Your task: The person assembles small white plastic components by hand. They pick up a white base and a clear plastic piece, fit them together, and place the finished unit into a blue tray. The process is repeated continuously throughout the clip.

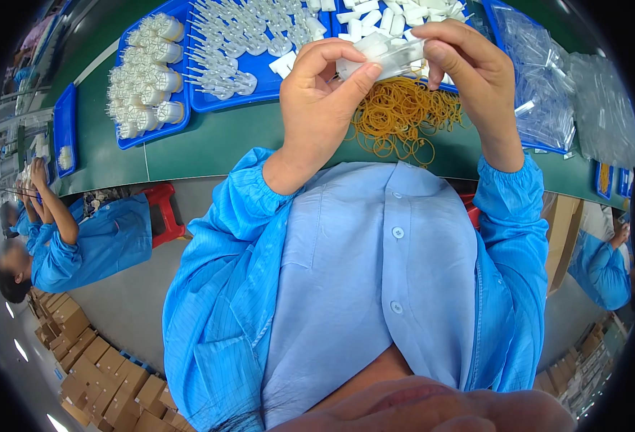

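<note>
Up over the far side of the green table, my left hand [325, 93] pinches a white plastic piece in a clear plastic bag [398, 60] between thumb and fingers. My right hand [474, 68] grips the other end of the bag with thumb and forefinger. Just below the bag lies a loose heap of yellow-brown rubber bands [404, 115]. Behind my hands, a blue tray [220, 106] carries clear plastic parts with thin stems [231, 43] and small white blocks [364, 21].
On the left stands a blue tray of white cylindrical parts [148, 75]. Clear plastic bags [533, 79] fill a tray at the right, with more bags [605, 108] beside it. Co-workers in blue [94, 234] sit on both sides. A red stool [163, 216] and cardboard boxes [101, 374] are behind.
</note>
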`<state>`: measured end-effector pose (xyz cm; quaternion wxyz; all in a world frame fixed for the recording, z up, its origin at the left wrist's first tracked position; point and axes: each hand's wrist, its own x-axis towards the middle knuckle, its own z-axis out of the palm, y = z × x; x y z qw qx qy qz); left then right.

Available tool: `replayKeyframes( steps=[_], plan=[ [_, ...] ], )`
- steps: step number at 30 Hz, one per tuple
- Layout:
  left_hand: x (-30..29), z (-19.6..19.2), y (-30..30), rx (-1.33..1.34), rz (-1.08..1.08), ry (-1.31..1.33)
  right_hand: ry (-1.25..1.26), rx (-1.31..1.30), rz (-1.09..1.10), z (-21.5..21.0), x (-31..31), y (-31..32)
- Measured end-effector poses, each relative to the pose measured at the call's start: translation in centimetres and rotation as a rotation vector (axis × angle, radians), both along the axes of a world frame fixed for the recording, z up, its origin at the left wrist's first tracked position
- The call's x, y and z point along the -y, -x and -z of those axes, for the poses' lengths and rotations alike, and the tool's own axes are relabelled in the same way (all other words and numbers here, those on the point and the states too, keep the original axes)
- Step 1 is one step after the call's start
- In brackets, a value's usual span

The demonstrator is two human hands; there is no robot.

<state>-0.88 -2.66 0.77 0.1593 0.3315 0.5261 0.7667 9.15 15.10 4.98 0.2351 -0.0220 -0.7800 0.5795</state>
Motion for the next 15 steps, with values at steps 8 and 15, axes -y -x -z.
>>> replayKeyframes(
  steps=[8,15],
  plan=[
    [-0.1,-0.4,-0.8,0.390,0.121,-0.025,0.309,0.298,0.178,-2.6,1.0,1.0],
    [-0.1,0.0,-0.6,0.622,0.180,-0.045,-0.790,-0.023,-0.033,-2.8,0.7,1.5]
  ],
)
